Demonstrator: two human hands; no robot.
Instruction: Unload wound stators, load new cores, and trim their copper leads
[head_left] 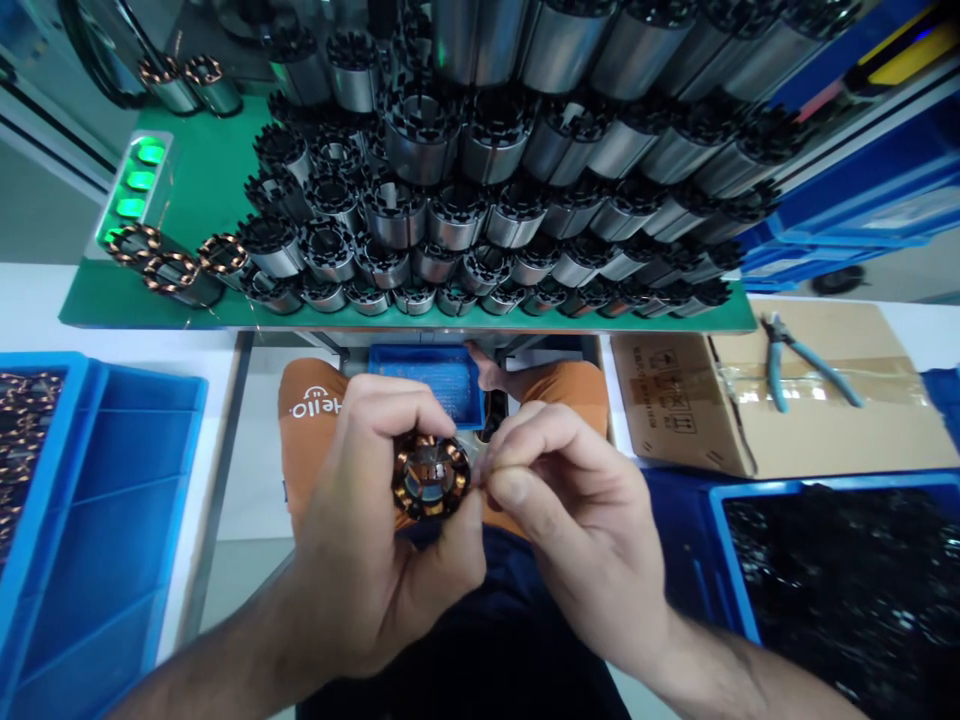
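1. The copper-wound stator has its far end hidden, and the left hand, gripping it, covers part of its side.
2. Its open ring end faces the camera, the long axis running away from view.
3. It sits just left of the right hand, whose thumb and forefinger pinch together beside its rim; anything between them is too small to tell.

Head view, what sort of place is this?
Likely a motor-parts workshop: rows of metal cores on a green shelf, a copper-wound core in the left hand, and pliers on a cardboard box.
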